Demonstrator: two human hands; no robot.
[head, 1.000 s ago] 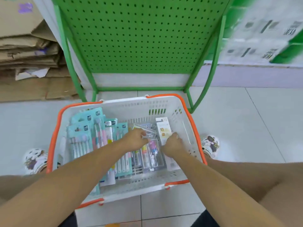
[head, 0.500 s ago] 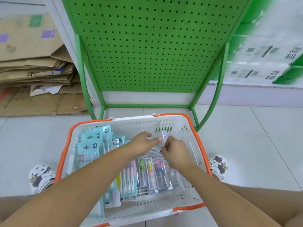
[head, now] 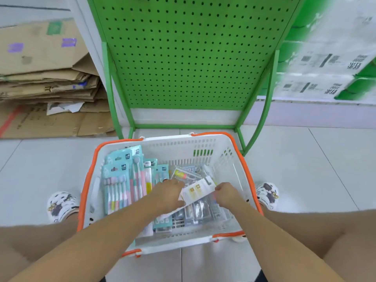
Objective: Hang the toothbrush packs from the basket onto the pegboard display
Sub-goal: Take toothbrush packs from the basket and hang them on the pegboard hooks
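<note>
A white basket (head: pixel 203 142) with orange handles stands on the floor between my feet. Teal toothbrush packs (head: pixel 120 180) lie stacked on its left side, and clear packs (head: pixel 199 210) lie on its right. Both hands are inside the basket. My left hand (head: pixel 168 195) and my right hand (head: pixel 225 194) each grip one end of a white toothbrush pack (head: pixel 198 190) with yellow marks, held tilted just above the clear packs. The green pegboard display (head: pixel 187 49) stands right behind the basket, and no packs hang on the part I can see.
Flattened cardboard boxes (head: pixel 46 82) are piled on the floor at the left. Green and white cartons (head: pixel 329 58) are stacked at the right. The pegboard's green frame legs (head: pixel 264 110) flank the basket's far end. My patterned shoes (head: pixel 61 206) sit beside the basket.
My hands let go of a small clear pack they held up near the basket's far wall, dropped lower, and now hold the white pack between them. The view tilted upward.
</note>
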